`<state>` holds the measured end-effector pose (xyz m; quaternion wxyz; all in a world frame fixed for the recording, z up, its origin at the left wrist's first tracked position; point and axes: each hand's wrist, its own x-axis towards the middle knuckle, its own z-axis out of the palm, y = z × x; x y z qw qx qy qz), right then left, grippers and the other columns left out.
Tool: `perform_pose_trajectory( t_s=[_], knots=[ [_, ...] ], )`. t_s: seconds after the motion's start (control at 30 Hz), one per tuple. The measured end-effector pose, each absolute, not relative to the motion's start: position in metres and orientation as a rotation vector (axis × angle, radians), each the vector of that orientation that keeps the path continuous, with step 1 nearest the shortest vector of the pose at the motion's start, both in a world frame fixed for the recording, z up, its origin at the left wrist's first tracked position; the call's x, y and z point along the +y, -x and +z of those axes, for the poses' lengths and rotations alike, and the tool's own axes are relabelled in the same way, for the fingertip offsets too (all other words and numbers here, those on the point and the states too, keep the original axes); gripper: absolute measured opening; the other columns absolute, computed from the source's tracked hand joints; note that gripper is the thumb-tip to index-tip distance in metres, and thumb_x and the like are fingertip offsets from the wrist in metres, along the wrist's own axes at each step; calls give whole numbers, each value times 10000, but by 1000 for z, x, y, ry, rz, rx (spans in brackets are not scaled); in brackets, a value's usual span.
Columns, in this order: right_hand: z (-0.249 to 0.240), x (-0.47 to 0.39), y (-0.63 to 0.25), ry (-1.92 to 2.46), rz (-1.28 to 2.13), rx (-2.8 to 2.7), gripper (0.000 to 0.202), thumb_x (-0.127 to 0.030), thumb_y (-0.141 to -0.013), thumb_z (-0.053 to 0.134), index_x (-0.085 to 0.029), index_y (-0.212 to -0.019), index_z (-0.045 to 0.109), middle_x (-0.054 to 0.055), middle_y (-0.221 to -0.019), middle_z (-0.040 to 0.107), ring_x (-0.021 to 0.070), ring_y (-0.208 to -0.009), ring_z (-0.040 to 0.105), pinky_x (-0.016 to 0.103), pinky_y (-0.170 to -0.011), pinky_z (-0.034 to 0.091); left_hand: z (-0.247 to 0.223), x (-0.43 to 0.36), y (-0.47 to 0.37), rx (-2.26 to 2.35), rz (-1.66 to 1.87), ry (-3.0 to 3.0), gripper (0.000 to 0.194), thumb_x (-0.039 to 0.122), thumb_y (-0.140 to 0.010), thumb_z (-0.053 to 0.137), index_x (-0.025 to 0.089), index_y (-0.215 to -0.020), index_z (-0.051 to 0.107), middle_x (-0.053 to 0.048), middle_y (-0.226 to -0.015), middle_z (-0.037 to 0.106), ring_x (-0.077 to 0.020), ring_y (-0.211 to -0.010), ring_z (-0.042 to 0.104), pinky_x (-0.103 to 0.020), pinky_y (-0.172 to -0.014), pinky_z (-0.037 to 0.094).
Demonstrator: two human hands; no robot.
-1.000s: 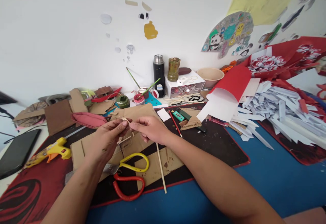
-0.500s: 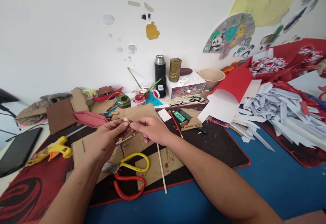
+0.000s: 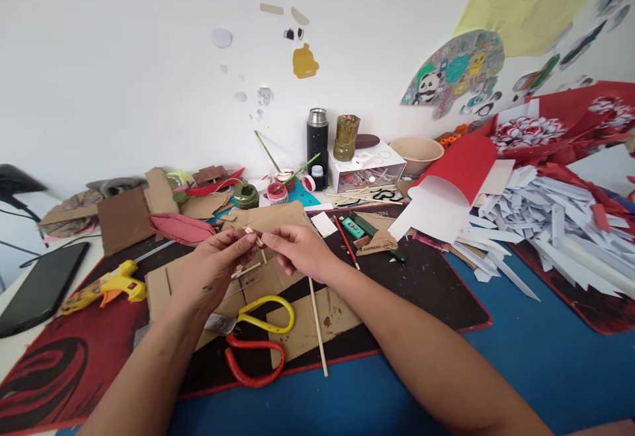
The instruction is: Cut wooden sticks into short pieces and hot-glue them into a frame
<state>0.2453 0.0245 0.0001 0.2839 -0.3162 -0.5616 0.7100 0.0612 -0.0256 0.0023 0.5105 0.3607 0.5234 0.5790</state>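
My left hand [image 3: 211,270] pinches a small pale piece [image 3: 249,230], wood or cardboard, between thumb and fingers. Fingertips of my right hand [image 3: 302,251] meet it there and are closed too; they hide most of what they grip. A thin stick end shows just below the fingertips. Under both hands lie sheets of brown cardboard [image 3: 285,214]. Scissors [image 3: 221,323] with one yellow and one red handle rest near my left wrist, blades partly covered. A thin wooden stick [image 3: 319,333] lies lengthwise below my right hand.
At left are a yellow glue gun [image 3: 122,282] and a black phone-like tablet [image 3: 44,287]. Open paint jars [image 3: 245,196], a black flask [image 3: 317,135] and a white box [image 3: 367,171] stand along the wall. Folded white paper strips [image 3: 526,204] pile at right.
The whole view has shifted slightly, so things appear a little farther right. Both hands stay together at the small piece, with only slight finger movement.
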Motion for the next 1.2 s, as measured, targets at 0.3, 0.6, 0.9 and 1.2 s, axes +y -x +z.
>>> perform_pose_trajectory(
  t_s=[0.3,0.6,0.9,1.2],
  knots=[
    [-4,26,-245,821,1882,-1527,176,-324,-1052,682,-181,-950,670,-93,-544,559,72,-405,483,189,-425,376,3,-26,-64,1233,1387,-820,437,448,-510,1076,177,-741,824,-34,-715,730,-109,-633,611,-196,-580,504],
    [-6,27,-244,816,1868,-1531,189,-360,-1047,685,-180,-986,679,-92,-550,566,71,-402,481,190,-424,371,1,-26,-63,1224,1410,-824,412,423,-548,1062,179,-796,841,-47,-779,763,-112,-651,626,-200,-588,517],
    [-4,26,-245,855,1866,-1553,184,-337,-1052,679,-176,-962,666,-92,-556,562,69,-408,486,188,-429,385,3,-27,-63,1277,1409,-873,396,410,-551,1045,180,-796,836,-62,-793,764,-134,-654,621,-233,-587,505],
    [0,23,-246,819,1832,-1627,214,-326,-1066,656,-181,-908,642,-94,-549,555,71,-413,498,193,-432,381,3,-26,-63,1297,1399,-876,399,453,-569,1025,178,-716,777,-18,-684,680,-119,-622,574,-229,-584,461]
  ],
)
